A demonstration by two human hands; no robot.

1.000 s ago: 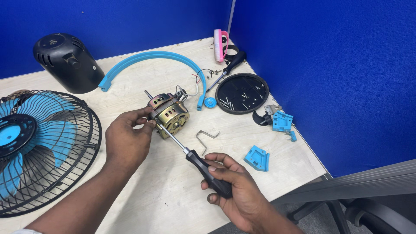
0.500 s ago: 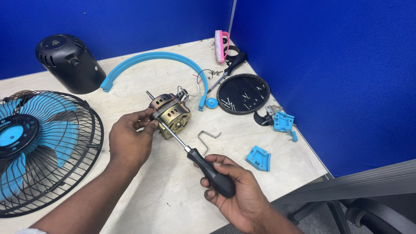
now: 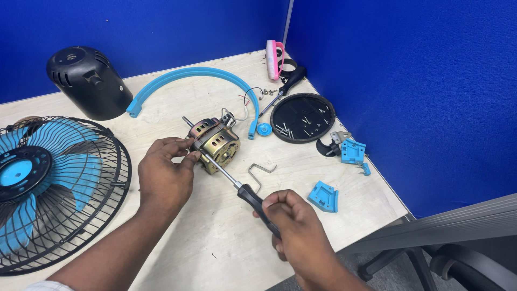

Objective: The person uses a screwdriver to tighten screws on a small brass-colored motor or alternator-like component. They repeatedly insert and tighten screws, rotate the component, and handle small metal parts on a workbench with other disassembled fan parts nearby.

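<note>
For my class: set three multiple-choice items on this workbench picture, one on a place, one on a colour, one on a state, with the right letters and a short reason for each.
1. Where does the black dish holding screws lie?
A. right of the motor
B. inside the fan guard
C. on the chair

2. What colour is the curved plastic strip?
A. red
B. light blue
C. yellow

3. What is the right hand doing?
A. resting flat on the table
B. gripping the screwdriver
C. holding the black cover

Answers:
1. A: the dish lies to the right of the motor, near the blue wall.
2. B: the strip is light blue.
3. B: its fingers wrap the black handle of the screwdriver, whose tip meets the motor that the left hand steadies.
</note>
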